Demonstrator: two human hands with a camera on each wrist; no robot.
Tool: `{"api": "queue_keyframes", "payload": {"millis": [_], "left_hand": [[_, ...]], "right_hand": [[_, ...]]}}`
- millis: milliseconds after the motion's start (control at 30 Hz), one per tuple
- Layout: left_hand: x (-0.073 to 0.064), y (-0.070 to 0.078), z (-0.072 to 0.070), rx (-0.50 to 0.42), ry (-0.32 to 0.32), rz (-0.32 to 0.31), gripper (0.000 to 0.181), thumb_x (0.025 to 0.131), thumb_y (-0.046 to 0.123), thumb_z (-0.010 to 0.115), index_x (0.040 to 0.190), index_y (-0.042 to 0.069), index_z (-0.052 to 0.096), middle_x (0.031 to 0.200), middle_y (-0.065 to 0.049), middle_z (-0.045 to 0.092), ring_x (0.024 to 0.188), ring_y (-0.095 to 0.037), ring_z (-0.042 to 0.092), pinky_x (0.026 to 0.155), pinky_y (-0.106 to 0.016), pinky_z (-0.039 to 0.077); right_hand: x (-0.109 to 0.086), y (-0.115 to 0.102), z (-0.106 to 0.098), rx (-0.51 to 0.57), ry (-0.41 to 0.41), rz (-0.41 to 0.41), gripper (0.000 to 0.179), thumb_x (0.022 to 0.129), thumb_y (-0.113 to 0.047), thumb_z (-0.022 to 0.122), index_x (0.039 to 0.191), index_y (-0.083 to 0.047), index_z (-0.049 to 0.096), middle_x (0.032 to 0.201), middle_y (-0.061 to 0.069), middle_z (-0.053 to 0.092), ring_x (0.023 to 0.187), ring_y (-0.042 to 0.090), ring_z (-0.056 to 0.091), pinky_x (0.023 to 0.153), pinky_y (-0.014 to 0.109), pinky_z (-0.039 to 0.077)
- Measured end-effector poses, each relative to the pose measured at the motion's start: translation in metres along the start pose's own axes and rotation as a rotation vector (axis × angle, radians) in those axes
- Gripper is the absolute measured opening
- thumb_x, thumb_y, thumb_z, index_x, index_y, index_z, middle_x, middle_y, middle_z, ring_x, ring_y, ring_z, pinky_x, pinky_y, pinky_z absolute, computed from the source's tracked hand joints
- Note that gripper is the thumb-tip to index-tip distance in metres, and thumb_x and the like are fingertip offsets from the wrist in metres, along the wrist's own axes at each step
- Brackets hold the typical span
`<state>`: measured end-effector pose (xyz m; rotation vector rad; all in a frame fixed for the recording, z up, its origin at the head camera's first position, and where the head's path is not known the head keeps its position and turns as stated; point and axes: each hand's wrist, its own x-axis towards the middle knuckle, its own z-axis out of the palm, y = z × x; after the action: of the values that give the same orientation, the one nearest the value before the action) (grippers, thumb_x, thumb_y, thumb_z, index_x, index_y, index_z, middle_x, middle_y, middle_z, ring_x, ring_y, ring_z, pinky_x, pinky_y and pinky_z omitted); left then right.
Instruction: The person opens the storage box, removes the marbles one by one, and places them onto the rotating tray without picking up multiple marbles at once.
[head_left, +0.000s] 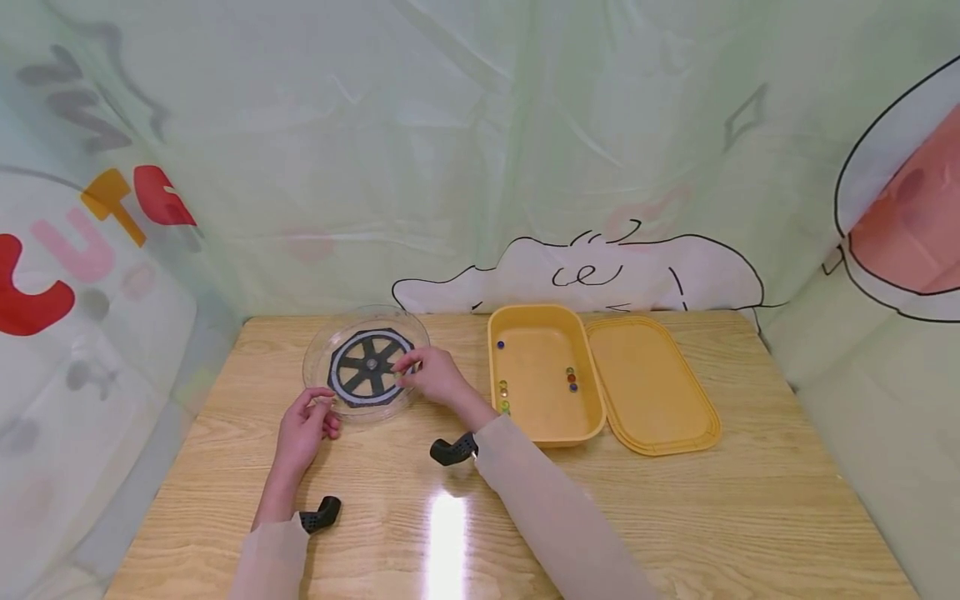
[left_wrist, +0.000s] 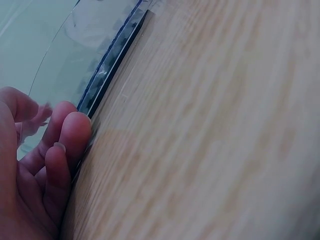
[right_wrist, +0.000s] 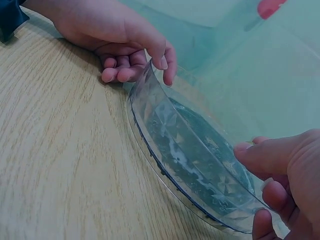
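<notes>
A clear, faceted plastic bowl stands at the left of the table, a black six-spoked wheel shape showing at its base. At its near-left side my left hand pinches the rim between thumb and index finger. The other fingers of that hand curl outside the wall, as the right wrist view shows. My right hand hovers at the bowl's right side, thumb and index fingertips together over the inside. A small yellowish marble sits between those fingertips, mostly hidden by them.
Right of the bowl is a yellow plastic box with several coloured marbles inside, among them a blue marble and an orange marble. Its yellow lid lies alongside on the wooden table. A printed curtain hangs behind.
</notes>
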<state>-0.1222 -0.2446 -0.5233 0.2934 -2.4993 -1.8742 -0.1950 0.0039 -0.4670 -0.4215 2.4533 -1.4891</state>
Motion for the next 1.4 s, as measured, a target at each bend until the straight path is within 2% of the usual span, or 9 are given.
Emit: {"api": "queue_keyframes", "payload": {"millis": [300,567,867,1200,1400], "left_hand": [[0.001,0.002,0.000,-0.012,0.011,0.007,0.022,0.105,0.016,0.047,0.120,0.004,0.056,0.070,-0.011,0.062,0.057,-0.016,0.061,0.059,-0.026,0.055],[0.002,0.004,0.000,-0.020,0.014,0.014,0.021,0.104,0.014,0.047,0.120,0.004,0.057,0.070,-0.011,0.062,0.055,-0.016,0.061,0.057,-0.027,0.055],[0.003,0.002,0.000,-0.031,0.010,0.017,0.020,0.105,0.012,0.047,0.119,0.003,0.057,0.070,-0.011,0.062,0.056,-0.016,0.061,0.058,-0.027,0.056],[0.001,0.002,0.000,-0.021,0.013,0.018,0.021,0.105,0.013,0.046,0.119,0.002,0.056,0.070,-0.010,0.062,0.056,-0.015,0.061,0.057,-0.026,0.056],[0.000,0.000,0.001,-0.011,0.014,0.009,0.020,0.105,0.013,0.046,0.118,0.004,0.057,0.071,-0.010,0.062,0.056,-0.016,0.061,0.058,-0.027,0.056]], "right_hand": [[0.003,0.004,0.000,-0.002,-0.005,0.001,0.013,0.085,-0.009,0.079,0.097,-0.011,0.076,0.091,-0.003,0.066,0.076,0.015,0.050,0.067,0.026,0.041],[0.001,-0.001,-0.003,0.030,-0.019,0.007,0.016,0.086,-0.005,0.076,0.102,-0.005,0.075,0.093,0.000,0.067,0.077,0.017,0.050,0.067,0.027,0.039],[0.001,-0.003,-0.008,0.050,-0.048,0.024,0.016,0.088,-0.006,0.075,0.104,-0.008,0.075,0.093,-0.003,0.067,0.080,0.017,0.050,0.068,0.027,0.040],[0.003,-0.005,-0.015,0.089,-0.094,0.020,0.023,0.090,-0.006,0.072,0.113,-0.004,0.072,0.093,-0.001,0.066,0.083,0.017,0.053,0.068,0.026,0.042],[0.002,-0.013,-0.023,0.076,-0.082,-0.005,0.023,0.090,-0.009,0.073,0.113,-0.005,0.072,0.096,-0.001,0.067,0.086,0.019,0.054,0.072,0.027,0.044]]}}
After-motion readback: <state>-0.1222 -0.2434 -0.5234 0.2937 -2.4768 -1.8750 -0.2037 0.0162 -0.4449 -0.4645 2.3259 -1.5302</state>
